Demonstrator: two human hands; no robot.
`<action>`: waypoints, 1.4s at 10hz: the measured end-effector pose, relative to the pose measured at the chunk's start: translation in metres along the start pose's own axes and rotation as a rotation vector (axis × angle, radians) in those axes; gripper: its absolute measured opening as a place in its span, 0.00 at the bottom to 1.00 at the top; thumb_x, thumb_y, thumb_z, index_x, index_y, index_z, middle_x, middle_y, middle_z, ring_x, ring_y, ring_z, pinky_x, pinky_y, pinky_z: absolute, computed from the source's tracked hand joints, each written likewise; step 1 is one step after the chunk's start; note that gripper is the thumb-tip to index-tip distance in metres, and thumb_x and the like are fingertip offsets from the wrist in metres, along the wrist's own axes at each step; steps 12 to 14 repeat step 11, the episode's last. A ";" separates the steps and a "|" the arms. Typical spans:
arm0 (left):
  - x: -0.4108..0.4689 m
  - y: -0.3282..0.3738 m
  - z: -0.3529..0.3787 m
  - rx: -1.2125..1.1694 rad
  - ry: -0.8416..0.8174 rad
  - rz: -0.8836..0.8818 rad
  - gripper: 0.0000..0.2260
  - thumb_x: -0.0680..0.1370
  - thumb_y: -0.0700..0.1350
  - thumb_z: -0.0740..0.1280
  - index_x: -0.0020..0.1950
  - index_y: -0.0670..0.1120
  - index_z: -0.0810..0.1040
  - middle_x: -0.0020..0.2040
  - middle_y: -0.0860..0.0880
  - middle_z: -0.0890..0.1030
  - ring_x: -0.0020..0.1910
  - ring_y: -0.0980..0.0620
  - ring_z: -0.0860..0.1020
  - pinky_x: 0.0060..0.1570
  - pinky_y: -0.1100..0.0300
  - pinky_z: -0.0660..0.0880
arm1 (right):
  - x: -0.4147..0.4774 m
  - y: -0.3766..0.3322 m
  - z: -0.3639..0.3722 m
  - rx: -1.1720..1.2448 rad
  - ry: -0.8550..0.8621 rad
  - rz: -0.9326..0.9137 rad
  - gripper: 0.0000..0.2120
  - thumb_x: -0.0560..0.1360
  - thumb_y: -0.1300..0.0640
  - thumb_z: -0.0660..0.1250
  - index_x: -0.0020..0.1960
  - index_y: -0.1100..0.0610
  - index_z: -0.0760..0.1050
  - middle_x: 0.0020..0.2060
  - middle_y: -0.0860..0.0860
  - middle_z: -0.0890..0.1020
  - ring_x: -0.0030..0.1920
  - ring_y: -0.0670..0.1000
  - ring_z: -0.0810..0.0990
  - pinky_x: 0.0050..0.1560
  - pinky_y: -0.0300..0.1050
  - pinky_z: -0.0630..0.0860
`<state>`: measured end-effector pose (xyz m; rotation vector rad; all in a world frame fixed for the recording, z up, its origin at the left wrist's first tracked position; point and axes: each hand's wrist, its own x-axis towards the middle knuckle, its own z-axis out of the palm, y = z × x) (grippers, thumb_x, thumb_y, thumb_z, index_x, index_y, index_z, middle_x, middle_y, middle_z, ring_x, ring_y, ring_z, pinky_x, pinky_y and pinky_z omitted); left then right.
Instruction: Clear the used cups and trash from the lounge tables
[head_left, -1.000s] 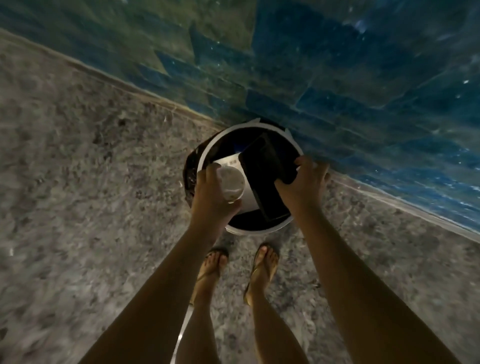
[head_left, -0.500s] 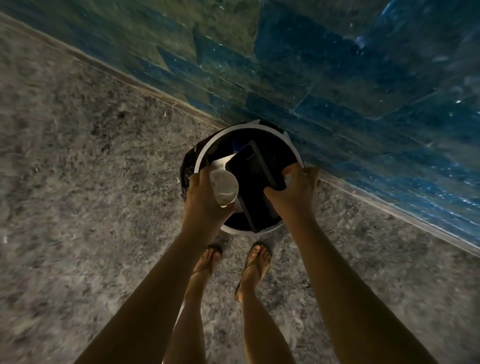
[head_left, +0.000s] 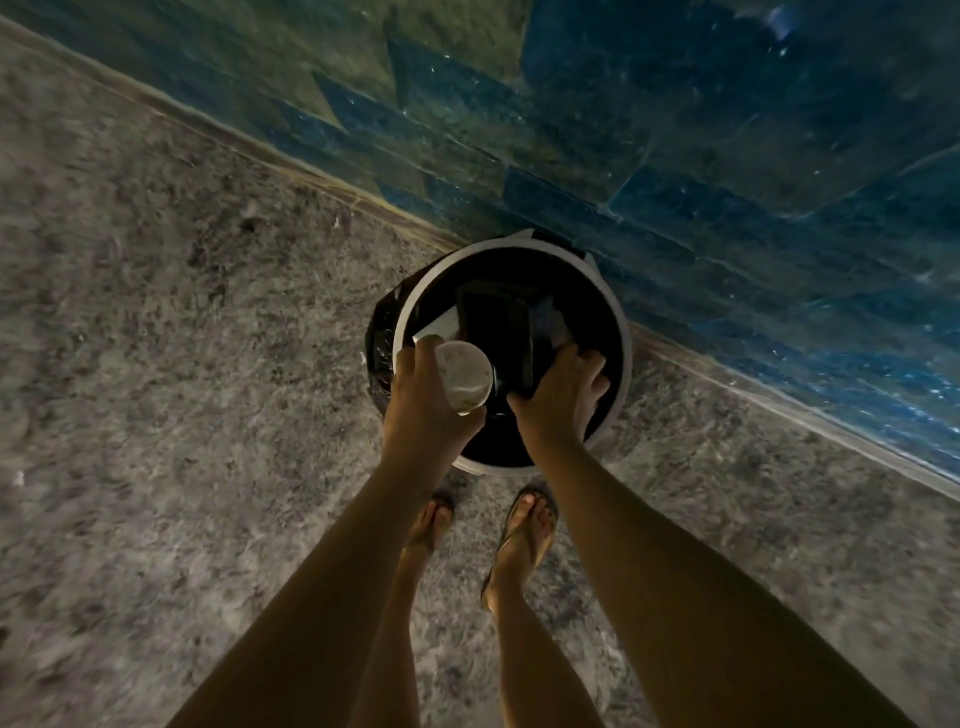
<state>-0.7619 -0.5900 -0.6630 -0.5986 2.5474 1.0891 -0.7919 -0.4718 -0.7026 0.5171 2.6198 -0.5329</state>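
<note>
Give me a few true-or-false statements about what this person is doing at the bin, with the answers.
1. The left hand holds a pale cup over the bin. True.
2. The right hand is empty. False: it grips a dark flat object that tilts down into the bin.
3. The bin stands out in the open floor, far from any wall. False: it stands right against the blue tiled wall.
4. The bin has a pale rim. True.
5. The person wears closed shoes. False: the feet are in open flip-flops.
</note>
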 end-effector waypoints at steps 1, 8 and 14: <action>0.001 -0.005 0.002 0.015 -0.010 -0.014 0.35 0.63 0.42 0.77 0.66 0.44 0.63 0.62 0.43 0.67 0.61 0.43 0.70 0.50 0.48 0.76 | 0.008 0.000 0.008 -0.061 0.024 -0.046 0.42 0.61 0.45 0.76 0.67 0.57 0.60 0.68 0.58 0.60 0.65 0.63 0.60 0.61 0.59 0.63; 0.020 0.013 0.042 0.107 -0.002 -0.002 0.40 0.67 0.50 0.75 0.73 0.48 0.58 0.70 0.46 0.65 0.69 0.44 0.63 0.62 0.45 0.64 | -0.021 0.031 -0.045 0.146 0.063 -0.323 0.38 0.65 0.51 0.73 0.70 0.57 0.62 0.70 0.58 0.64 0.69 0.60 0.60 0.63 0.60 0.59; 0.001 0.035 -0.010 0.099 0.060 0.126 0.36 0.68 0.52 0.72 0.72 0.49 0.61 0.69 0.47 0.68 0.68 0.45 0.65 0.65 0.45 0.64 | -0.041 0.011 -0.074 0.262 0.134 -0.357 0.34 0.65 0.54 0.72 0.68 0.58 0.64 0.63 0.59 0.71 0.64 0.61 0.67 0.60 0.58 0.65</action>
